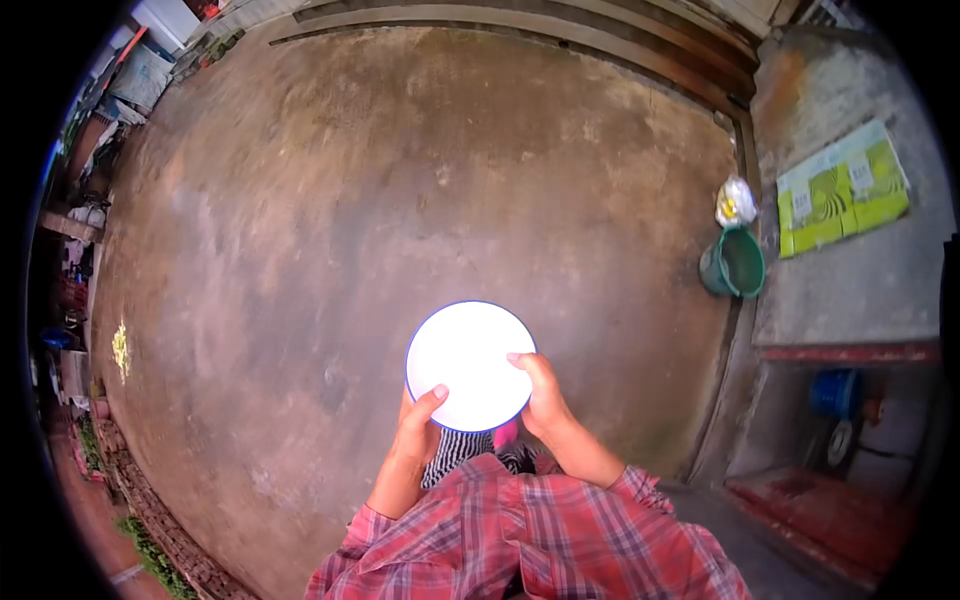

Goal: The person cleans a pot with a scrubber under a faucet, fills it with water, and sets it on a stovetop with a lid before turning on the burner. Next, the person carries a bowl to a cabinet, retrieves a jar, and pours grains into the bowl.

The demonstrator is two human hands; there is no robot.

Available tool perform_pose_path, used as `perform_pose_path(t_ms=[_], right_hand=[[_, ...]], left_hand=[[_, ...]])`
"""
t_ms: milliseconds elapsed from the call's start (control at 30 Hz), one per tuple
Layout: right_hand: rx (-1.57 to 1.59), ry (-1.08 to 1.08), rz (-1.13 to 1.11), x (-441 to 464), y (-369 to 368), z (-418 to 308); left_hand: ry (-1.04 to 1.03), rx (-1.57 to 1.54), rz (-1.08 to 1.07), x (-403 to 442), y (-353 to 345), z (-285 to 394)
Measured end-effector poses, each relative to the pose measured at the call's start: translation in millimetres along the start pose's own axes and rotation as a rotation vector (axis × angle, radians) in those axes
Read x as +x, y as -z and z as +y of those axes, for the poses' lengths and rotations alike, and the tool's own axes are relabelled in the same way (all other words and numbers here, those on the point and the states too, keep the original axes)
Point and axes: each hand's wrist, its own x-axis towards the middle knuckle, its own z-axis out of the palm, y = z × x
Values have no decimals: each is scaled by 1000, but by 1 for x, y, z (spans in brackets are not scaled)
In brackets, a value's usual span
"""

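A round white plate (468, 365) with a thin blue rim is held out in front of my body, its face turned up and washed out by glare. My left hand (420, 422) grips its lower left edge, thumb lying on top. On the right side, my right hand (540, 390) holds the edge the same way, with the thumb over the face. The fingers of both hands are mostly hidden beneath the plate. Whether the plate is flat or dished cannot be made out.
Brown concrete floor (300, 250) spreads around me. To the right stand a green bucket (715, 270) and a white plastic bag (735, 203), beside a ledge bearing a green flattened carton (845, 195). Steps (560, 30) run along the far side. A low brick border (150, 510) curves at left.
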Motion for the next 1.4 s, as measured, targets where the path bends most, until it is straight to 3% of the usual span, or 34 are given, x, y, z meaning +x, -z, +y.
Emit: perform_pose_path(t_ms=[300, 533, 733, 1067, 1400], right_hand=[[23, 16, 141, 257, -49, -195], [171, 77, 294, 422, -57, -372], [136, 72, 237, 618, -42, -526], [-101, -23, 84, 927, -122, -751], [34, 59, 145, 1198, -196, -996]], left_hand=[[44, 6, -128, 323, -112, 127], [214, 350, -201, 538, -250, 221], [156, 283, -199, 758, -351, 256], [65, 74, -83, 1064, -456, 406], [96, 194, -235, 1406, -592, 555]])
